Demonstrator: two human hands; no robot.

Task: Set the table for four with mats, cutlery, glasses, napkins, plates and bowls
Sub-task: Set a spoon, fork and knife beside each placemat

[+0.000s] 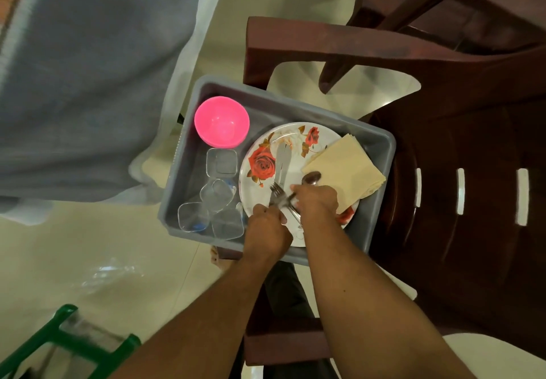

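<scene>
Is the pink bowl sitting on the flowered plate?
No, the pink bowl sits in the far corner of the grey tub, beside the plate and not touching it.

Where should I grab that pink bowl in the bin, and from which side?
Take the pink bowl by its rim, coming straight down from above. It sits upright and open in the far left corner of the grey bin, so the walls likely block a side approach; the rim towards the glasses looks freest.

No legible text, label, brand, number or sign appears on any item; the plate (266, 160) bears only a rose pattern.
</scene>
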